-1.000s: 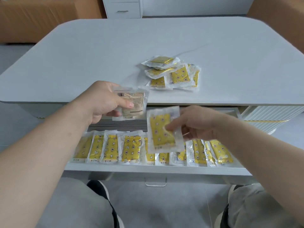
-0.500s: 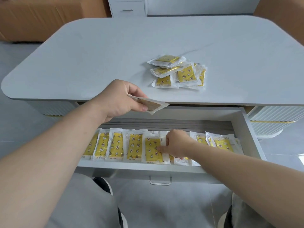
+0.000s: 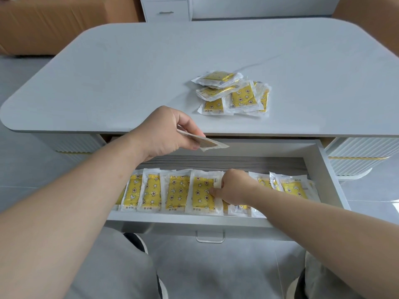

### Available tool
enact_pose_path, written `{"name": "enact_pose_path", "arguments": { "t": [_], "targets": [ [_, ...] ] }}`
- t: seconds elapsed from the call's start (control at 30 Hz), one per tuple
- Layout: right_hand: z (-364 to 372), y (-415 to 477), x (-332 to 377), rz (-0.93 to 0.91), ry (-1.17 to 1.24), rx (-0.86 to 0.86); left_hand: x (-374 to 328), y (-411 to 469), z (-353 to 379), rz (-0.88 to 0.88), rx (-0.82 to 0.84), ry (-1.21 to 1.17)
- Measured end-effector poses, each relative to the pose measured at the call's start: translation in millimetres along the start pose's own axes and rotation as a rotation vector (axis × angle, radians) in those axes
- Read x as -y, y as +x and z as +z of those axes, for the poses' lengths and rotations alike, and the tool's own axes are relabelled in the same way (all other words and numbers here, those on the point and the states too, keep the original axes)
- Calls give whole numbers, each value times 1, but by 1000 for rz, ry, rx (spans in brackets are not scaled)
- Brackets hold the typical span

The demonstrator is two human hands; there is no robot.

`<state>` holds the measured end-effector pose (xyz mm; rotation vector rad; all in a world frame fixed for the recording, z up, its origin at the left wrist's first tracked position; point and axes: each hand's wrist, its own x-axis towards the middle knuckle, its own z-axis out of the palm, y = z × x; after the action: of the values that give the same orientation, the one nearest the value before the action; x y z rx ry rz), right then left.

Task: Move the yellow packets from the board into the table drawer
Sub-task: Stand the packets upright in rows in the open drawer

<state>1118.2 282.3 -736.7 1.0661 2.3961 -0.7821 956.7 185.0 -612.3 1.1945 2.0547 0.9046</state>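
Several yellow packets lie in a loose pile [image 3: 234, 93] on the grey tabletop [image 3: 129, 72]. Below its front edge the white drawer [image 3: 323, 169] is pulled out, with a row of yellow packets [image 3: 174, 190] laid side by side along its front. My left hand [image 3: 164, 134] hovers over the drawer's back edge and pinches one packet [image 3: 207, 143] seen edge-on. My right hand [image 3: 235, 186] is down in the drawer, its fingertips pinching the right edge of a yellow packet [image 3: 201, 192] in the row.
The drawer has a metal handle [image 3: 210, 237] on its front. Ribbed white table bases [image 3: 356, 156] stand at each side. A brown sofa [image 3: 54, 24] and a white cabinet [image 3: 166, 9] are behind the table. My knees are under the drawer.
My right hand carried a yellow packet from above the drawer down into the row and now holds it in place. My left hand turned its packet flat, edge-on.
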Motion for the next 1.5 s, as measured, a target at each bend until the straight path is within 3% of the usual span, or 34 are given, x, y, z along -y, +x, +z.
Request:
{"name": "enact_pose_path", "arguments": {
  "t": [0.13,0.2,0.27,0.33,0.43,0.5,0.57,0.73,0.87,1.03,1.13,1.3,1.5],
  "targets": [
    [-5,-3,-1,-2,-91,-39,1,-1,0,9,18,13],
    [-15,-5,-2,18,231,21,1,-2,-1,39,35,28],
    [-27,-9,-4,90,823,228,0,-5,0,82,69,29],
    [-39,-13,-7,73,1247,413,-2,-7,4,128,103,45],
    [-49,-16,-13,-24,1413,460,-5,-9,12,135,250,146],
    [-52,-19,-18,-76,1361,423,-11,-12,14,101,410,151],
    [-54,-19,-26,-50,1255,408,-16,-12,16,84,451,146],
    [-50,-17,-35,139,1048,313,-10,0,21,71,189,382],
    [-30,-17,-31,211,910,217,-5,5,21,75,125,429],
    [-14,-21,-28,152,58,65,-8,8,25,113,85,430],
    [-16,-25,-23,135,-157,12,-10,11,28,144,60,426],
    [-33,-31,-9,66,-297,-43,-15,25,34,170,-85,424],
    [-94,-44,2,-48,-84,-540,-20,44,40,135,-336,570]
  ]
}}
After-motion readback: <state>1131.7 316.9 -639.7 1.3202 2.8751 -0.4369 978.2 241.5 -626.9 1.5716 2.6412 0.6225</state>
